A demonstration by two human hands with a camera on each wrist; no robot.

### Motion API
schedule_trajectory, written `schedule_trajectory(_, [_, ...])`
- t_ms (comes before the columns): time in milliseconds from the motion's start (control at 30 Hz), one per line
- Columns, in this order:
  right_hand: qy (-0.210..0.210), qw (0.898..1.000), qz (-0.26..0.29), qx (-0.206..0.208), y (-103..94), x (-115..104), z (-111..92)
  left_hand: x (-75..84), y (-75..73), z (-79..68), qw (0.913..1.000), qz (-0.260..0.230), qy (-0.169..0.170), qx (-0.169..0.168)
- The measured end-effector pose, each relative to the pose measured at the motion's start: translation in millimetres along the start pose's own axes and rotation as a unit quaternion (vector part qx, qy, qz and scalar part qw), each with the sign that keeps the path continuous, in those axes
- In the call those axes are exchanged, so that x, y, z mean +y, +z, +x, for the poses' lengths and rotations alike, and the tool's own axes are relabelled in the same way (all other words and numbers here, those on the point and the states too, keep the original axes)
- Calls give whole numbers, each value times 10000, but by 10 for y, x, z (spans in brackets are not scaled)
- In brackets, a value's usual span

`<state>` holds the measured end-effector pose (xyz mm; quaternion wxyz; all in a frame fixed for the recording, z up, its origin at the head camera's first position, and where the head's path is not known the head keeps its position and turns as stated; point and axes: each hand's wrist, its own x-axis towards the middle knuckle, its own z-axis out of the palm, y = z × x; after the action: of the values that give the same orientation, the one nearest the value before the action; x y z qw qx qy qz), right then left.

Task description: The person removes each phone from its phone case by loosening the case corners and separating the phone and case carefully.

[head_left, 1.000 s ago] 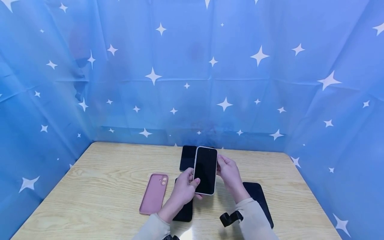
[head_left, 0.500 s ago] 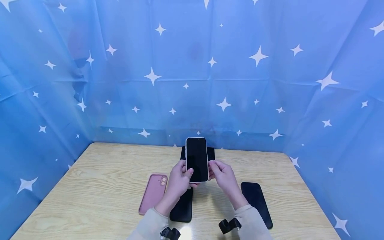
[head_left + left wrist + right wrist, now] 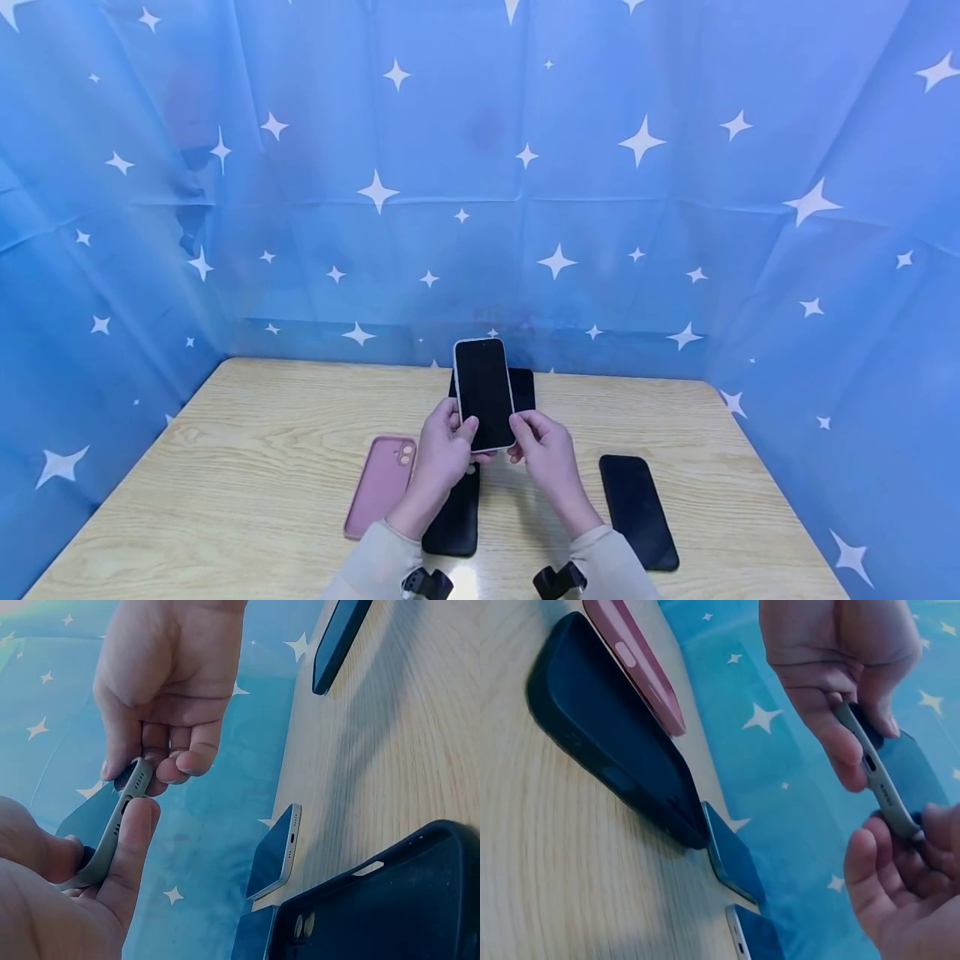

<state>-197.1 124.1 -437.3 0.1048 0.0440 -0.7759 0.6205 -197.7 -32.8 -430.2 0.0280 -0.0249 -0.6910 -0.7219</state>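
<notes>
A black-screened phone (image 3: 483,392) with a pale rim is held up above the table, screen facing me, tilted slightly left. My left hand (image 3: 444,446) grips its lower left side, thumb on the front and fingers behind. At the lower right corner, my right hand (image 3: 546,454) pinches the rim between thumb and fingers. Both wrist views show the phone's bottom edge (image 3: 124,814) with its port and small holes. Below my left hand lies a black phone case (image 3: 453,517), hollow side up. To its left is a pink phone case (image 3: 381,486) with camera holes.
Another dark phone (image 3: 639,512) lies to the right of my right forearm. Behind the held phone, two more phones, one of them (image 3: 522,388) partly covered, lie near the back of the wooden table (image 3: 285,433). A blue starred curtain (image 3: 480,167) surrounds the table.
The held phone has moved left and farther away, and now leans left. My right hand has come from its right side down to the lower right corner. My left hand keeps its grip.
</notes>
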Motion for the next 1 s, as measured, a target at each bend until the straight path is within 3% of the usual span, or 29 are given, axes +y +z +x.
schedule_trajectory(333, [332,9977,227,538,117,23,-10,24,70,-41,9991,-135,359,175])
schedule_trajectory(567, [654,9931,883,416,131,19,-7,29,67,-39,9990,-158,392,111])
schedule_trajectory(733, [753,9875,1360,255,120,10,-13,17,41,-26,9994,-267,224,-47])
schedule_trajectory(1000, [767,9745,2108,-60,84,48,-17,-21,-22,-9,9933,-993,-165,-562])
